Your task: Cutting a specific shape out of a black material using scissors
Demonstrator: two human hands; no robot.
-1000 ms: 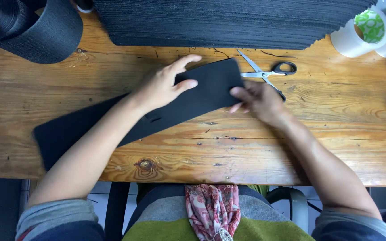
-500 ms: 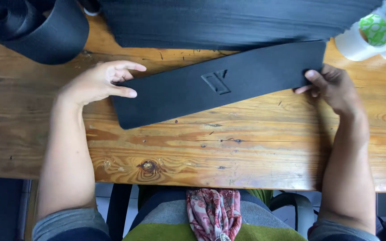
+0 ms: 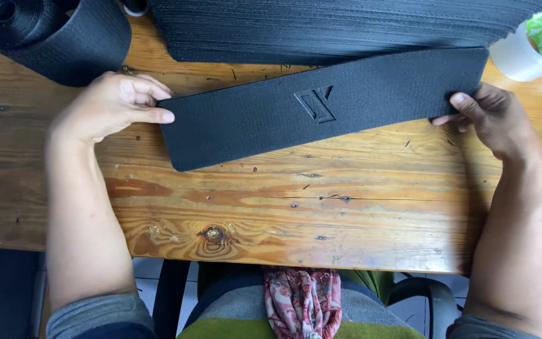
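A long black woven strip (image 3: 321, 107) with a raised emblem at its middle is stretched flat across the wooden table (image 3: 283, 207). My left hand (image 3: 117, 103) grips its left end with thumb and fingers. At the strip's right end, my right hand (image 3: 494, 119) pinches the lower corner. The strip slants slightly, its right end farther from me.
A stack of similar black strips (image 3: 346, 28) lies along the far edge of the table. A big roll of black webbing (image 3: 51, 31) stands at the far left. White tape rolls (image 3: 534, 41) with green print sit at the far right.
The strip, folded a second ago, now lies unfolded at full length. My hands have moved apart to its two ends. The scissors seen earlier are out of view.
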